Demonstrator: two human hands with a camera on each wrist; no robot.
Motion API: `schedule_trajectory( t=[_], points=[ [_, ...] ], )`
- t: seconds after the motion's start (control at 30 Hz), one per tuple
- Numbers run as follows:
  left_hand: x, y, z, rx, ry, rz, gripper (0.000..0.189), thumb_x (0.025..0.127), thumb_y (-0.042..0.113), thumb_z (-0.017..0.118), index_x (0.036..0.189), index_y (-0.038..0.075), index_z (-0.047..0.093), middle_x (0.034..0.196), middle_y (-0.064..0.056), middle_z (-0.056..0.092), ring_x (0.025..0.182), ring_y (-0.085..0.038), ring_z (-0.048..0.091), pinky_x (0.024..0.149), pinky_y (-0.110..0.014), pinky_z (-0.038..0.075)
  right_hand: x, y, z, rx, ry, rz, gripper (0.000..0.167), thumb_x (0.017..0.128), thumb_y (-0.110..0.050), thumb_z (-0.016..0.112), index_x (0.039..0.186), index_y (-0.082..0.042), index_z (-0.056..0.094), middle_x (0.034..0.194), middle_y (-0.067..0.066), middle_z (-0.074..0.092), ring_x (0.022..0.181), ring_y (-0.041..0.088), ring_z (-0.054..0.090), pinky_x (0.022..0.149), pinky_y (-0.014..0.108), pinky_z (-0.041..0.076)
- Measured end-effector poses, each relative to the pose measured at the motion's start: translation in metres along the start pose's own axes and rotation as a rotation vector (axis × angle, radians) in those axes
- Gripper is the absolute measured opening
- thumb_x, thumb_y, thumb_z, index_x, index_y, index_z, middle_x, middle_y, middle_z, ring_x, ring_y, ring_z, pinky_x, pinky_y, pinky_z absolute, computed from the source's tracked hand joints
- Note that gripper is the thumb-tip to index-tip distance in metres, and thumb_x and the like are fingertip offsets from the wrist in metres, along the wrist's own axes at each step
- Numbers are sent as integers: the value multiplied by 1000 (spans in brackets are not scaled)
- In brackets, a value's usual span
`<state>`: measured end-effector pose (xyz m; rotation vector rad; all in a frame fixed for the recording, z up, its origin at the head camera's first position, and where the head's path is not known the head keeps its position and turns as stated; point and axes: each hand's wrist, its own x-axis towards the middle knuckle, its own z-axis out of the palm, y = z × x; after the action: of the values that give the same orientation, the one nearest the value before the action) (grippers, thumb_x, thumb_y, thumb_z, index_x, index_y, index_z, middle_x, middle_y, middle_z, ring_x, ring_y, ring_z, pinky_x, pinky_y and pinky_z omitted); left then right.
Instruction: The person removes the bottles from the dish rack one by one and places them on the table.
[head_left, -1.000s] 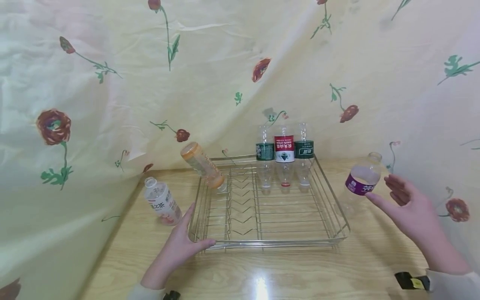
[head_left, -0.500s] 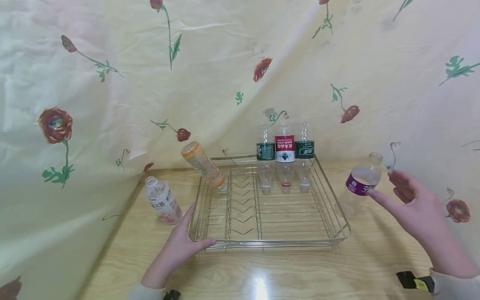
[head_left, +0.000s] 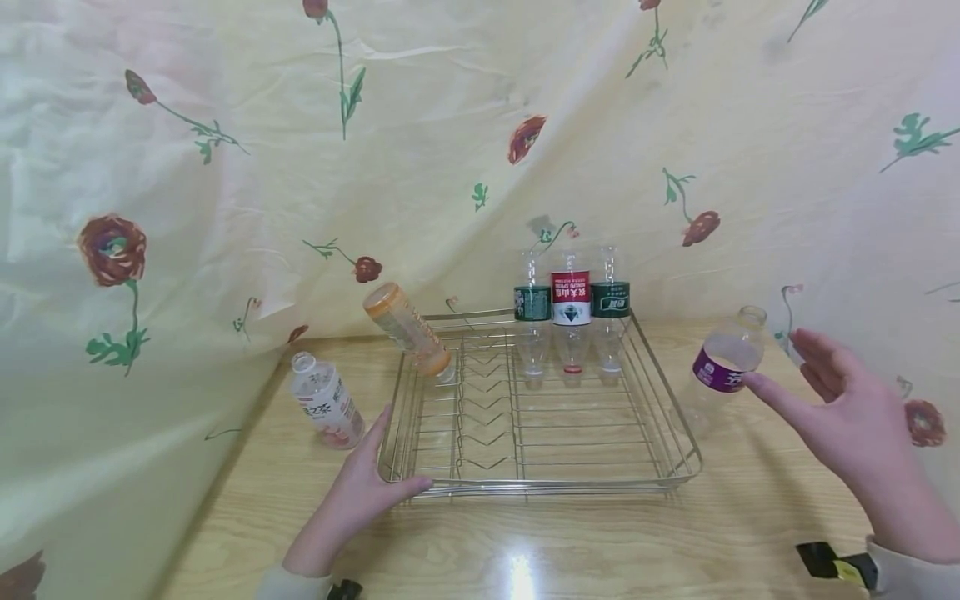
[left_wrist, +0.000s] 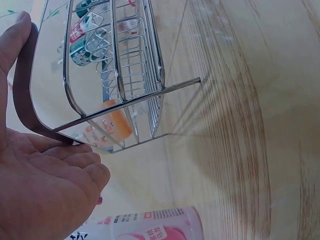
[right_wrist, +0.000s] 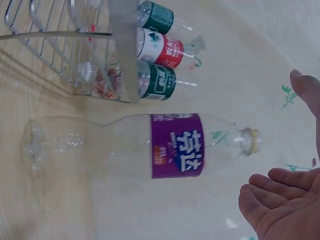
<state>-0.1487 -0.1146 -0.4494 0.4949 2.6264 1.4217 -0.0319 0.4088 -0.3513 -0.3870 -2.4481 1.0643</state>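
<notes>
My left hand (head_left: 367,492) grips the front left corner of a wire dish rack (head_left: 577,483). In the left wrist view the thumb lies along one side of the rim and the fingers bend against the other. My right hand (head_left: 855,417) is open beside a clear plastic bottle (right_wrist: 177,145) with a purple label. That bottle stands upright and uncapped on the table, right of the rack. The right wrist view shows a gap between hand and bottle.
Upside down at the rack's back right are two green-labelled bottles (head_left: 533,303) (head_left: 610,299) and a red-and-white-labelled bottle (head_left: 572,297). An orange-tinted bottle (head_left: 408,329) leans neck down at its left. A pink-and-white bottle (head_left: 327,402) stands on the wooden table (head_left: 600,542). A flowered cloth (head_left: 420,167) hangs behind.
My right hand has drifted to the right, away from the purple-labelled bottle, with its fingers spread. The bottle stays where it was. My left hand keeps its place on the dish rack.
</notes>
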Motion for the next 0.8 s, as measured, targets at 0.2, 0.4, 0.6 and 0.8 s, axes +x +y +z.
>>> schedule_trajectory(
  t=[0.2, 0.4, 0.6, 0.8],
  points=[
    [-1, 2, 0, 0, 9, -9, 125, 70, 43, 94, 164, 14, 17, 165, -13, 21, 147, -39, 23, 116, -60, 22, -1, -9, -2, 2, 10, -24, 89, 92, -36, 78, 162, -14, 28, 162, 17, 30, 145, 32, 31, 91, -2, 31],
    [-2, 2, 1, 3, 12, 0, 124, 71, 44, 93, 164, 12, 17, 165, -16, 20, 148, -41, 22, 116, -61, 22, -4, -16, -4, 13, 0, -42, 88, 92, -34, 78, 162, -23, 27, 164, 8, 28, 147, 22, 29, 92, -1, 32],
    [-2, 1, 1, 8, 11, -2, 125, 71, 44, 93, 163, 10, 17, 164, -17, 21, 147, -41, 22, 116, -60, 22, -5, -22, -2, 42, -19, -69, 88, 92, -30, 79, 162, -22, 28, 164, 7, 28, 147, 18, 28, 94, 1, 32],
    [-2, 1, 1, 4, 12, -13, 125, 70, 42, 94, 164, 12, 17, 165, -14, 21, 147, -38, 23, 116, -58, 22, -6, -31, 0, 39, -48, -69, 88, 91, -32, 79, 162, -24, 28, 164, 6, 28, 147, 27, 28, 91, 0, 34]
  ],
)
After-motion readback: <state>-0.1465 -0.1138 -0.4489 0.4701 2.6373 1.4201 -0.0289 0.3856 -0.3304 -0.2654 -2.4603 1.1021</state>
